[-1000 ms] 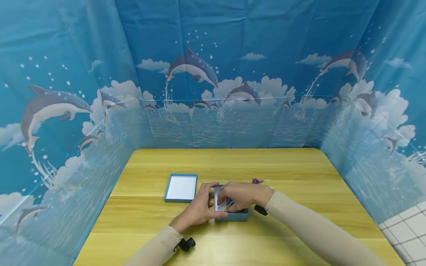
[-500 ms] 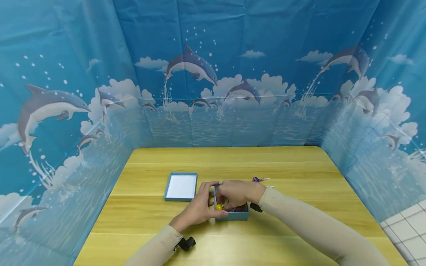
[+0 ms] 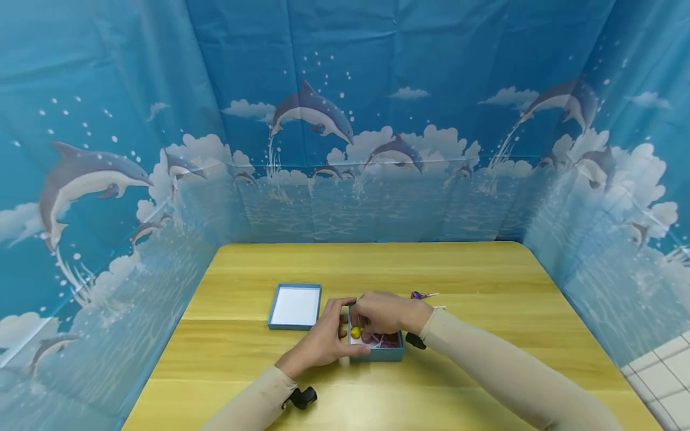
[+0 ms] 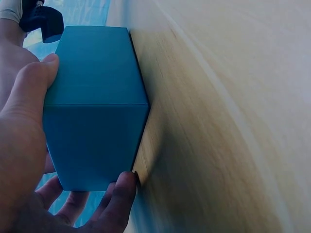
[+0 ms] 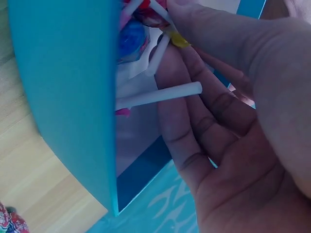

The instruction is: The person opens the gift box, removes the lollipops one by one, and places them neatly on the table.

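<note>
Left hand (image 3: 321,342) grips the lidless blue cardboard box (image 3: 384,355) from 9 o'clock. Inside, round yellow lollipop (image 3: 356,333), long axis unclear, at 8 o'clock from the nearer right hand (image 3: 384,312), kinda narrow, can't tell if pinching.

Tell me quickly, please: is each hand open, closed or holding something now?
Left hand: holding the blue box.
Right hand: among lollipops in the box; open or holding one, cannot be told.
</note>
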`<control>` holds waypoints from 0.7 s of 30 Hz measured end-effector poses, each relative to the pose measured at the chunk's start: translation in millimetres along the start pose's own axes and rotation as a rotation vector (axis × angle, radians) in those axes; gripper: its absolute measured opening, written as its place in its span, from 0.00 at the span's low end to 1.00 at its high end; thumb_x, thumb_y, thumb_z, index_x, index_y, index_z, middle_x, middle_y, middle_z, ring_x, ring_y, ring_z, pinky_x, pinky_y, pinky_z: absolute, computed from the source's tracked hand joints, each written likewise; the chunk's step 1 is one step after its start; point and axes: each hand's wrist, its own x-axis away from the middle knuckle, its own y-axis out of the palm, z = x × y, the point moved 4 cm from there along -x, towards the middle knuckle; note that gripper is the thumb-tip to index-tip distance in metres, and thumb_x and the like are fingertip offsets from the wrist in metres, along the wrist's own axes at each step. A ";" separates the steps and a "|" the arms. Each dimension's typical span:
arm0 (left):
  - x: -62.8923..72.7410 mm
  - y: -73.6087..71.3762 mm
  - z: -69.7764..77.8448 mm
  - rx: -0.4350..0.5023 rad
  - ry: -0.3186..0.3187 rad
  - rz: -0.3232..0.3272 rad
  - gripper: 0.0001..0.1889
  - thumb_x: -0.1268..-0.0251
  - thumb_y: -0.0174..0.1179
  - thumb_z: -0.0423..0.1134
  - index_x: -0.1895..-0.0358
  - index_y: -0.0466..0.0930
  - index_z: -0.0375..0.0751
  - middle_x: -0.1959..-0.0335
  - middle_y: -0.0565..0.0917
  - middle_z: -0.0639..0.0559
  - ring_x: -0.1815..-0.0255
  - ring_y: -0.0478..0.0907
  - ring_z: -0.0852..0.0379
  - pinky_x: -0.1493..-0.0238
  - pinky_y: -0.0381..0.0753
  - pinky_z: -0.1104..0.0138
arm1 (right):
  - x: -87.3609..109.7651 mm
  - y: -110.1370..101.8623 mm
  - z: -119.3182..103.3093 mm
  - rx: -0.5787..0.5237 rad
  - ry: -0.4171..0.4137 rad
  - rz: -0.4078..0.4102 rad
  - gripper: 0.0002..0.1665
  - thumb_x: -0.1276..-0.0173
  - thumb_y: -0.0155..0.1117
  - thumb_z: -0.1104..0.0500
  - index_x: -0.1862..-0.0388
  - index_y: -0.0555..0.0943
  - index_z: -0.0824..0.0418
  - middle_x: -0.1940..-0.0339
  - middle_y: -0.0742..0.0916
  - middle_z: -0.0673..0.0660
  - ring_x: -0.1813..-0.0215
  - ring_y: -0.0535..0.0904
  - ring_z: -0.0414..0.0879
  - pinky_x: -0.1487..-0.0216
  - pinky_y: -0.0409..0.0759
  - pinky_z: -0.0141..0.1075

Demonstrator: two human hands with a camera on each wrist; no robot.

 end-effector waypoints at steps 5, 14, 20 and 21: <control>1.0 0.9 0.5 -0.013 -0.001 -0.003 0.58 0.28 0.85 0.57 0.05 0.55 0.50 0.14 0.64 0.39 0.27 0.79 0.49 0.28 0.90 0.60 | 1.5 2.4 0.3 -0.040 -0.009 -0.009 0.09 0.24 0.85 0.63 0.49 0.95 0.56 0.61 0.97 0.48 0.63 0.89 0.30 0.57 0.89 0.24; 0.3 -3.6 5.3 -0.090 0.014 0.007 0.58 0.26 0.83 0.58 0.04 0.55 0.46 0.15 0.66 0.40 0.42 0.79 0.52 0.42 0.83 0.66 | 4.4 1.9 1.9 -0.145 0.028 -0.034 0.11 0.19 0.79 0.68 0.44 0.92 0.57 0.60 0.98 0.50 0.65 0.91 0.31 0.59 0.89 0.25; 0.3 -1.0 3.3 -0.087 0.015 0.005 0.57 0.26 0.83 0.56 0.05 0.55 0.47 0.16 0.66 0.40 0.41 0.79 0.51 0.42 0.83 0.65 | 6.1 3.0 3.1 -0.139 0.036 -0.037 0.10 0.18 0.76 0.69 0.46 0.91 0.55 0.62 0.96 0.47 0.66 0.89 0.32 0.58 0.88 0.26; 0.4 -0.3 2.8 -0.071 0.014 0.001 0.57 0.25 0.83 0.56 0.05 0.55 0.47 0.16 0.66 0.41 0.39 0.80 0.51 0.40 0.85 0.65 | 6.7 3.1 3.1 -0.140 0.037 -0.037 0.10 0.17 0.76 0.68 0.47 0.91 0.55 0.62 0.96 0.47 0.66 0.89 0.32 0.58 0.88 0.26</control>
